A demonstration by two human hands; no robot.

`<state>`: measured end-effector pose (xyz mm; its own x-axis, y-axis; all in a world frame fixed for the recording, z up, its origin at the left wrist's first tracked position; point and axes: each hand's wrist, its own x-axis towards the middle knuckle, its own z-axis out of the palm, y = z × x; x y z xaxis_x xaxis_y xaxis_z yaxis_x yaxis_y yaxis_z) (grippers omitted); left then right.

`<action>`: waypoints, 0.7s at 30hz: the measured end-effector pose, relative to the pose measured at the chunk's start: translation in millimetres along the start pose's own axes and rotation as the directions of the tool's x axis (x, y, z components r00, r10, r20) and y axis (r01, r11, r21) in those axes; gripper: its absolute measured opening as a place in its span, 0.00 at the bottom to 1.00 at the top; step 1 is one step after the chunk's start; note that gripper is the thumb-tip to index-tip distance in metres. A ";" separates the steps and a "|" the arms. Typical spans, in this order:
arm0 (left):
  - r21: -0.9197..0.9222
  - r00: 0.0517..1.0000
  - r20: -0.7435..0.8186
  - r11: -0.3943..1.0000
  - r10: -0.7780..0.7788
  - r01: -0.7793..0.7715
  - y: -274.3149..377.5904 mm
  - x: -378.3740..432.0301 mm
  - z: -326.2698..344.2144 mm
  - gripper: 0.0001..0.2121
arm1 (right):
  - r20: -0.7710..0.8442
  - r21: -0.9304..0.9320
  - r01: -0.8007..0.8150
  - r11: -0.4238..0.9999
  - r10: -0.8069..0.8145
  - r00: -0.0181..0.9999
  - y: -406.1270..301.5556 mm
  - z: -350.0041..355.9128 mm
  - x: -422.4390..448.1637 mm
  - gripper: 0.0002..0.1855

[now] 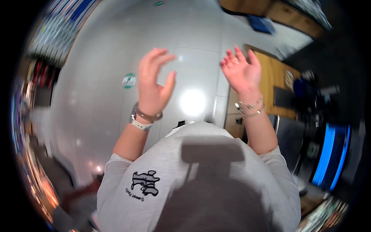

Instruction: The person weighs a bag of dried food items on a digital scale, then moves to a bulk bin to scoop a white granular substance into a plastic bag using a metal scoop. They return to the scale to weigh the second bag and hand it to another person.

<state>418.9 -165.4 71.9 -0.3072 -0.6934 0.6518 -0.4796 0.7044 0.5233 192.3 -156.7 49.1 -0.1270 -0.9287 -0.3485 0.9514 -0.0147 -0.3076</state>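
Note:
My left hand (155,78) is raised over the pale tiled floor (194,69), its fingers loosely curved and the thumb apart, holding nothing. A dark bangle (149,115) and a watch with a white strap (141,125) circle that wrist. To the right, my right hand (243,69) is up with its palm showing and its fingers spread, also holding nothing. It appears just beside the edge of a wooden counter (268,69); I cannot tell whether they touch. Metal bracelets (249,106) ring the right wrist. Both forearms come from a light grey T-shirt (142,162).
A round green-and-white sticker (129,80) lies on the floor. Stocked shelves (53,37) line the left side, blurred. Dark equipment (307,92) stands on the counter, with a lit blue screen (330,156) lower right. A wooden cabinet (278,13) and a blue object (261,24) are at upper right.

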 end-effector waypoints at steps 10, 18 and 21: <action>-0.784 0.671 0.328 0.587 0.665 -0.199 141.0 -16.8 146.1 0.09 | -0.508 0.013 0.762 0.647 -0.652 0.562 -69.3 -64.1 -119.5 0.19; -0.958 0.311 0.261 0.286 0.914 -0.037 238.6 -117.2 132.1 0.11 | -0.705 -0.093 0.974 0.205 -0.705 0.081 -53.1 -130.7 -293.6 0.21; -0.976 0.177 0.209 0.195 0.962 0.095 275.8 -151.6 115.6 0.11 | -0.716 -0.063 0.997 0.051 -0.698 -0.009 -37.9 -148.3 -361.7 0.20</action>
<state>238.2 116.4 54.0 -0.6876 0.5228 0.5038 0.6798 0.2199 0.6996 160.5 234.7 55.5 -0.8639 0.2841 -0.4160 -0.0956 -0.9032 -0.4184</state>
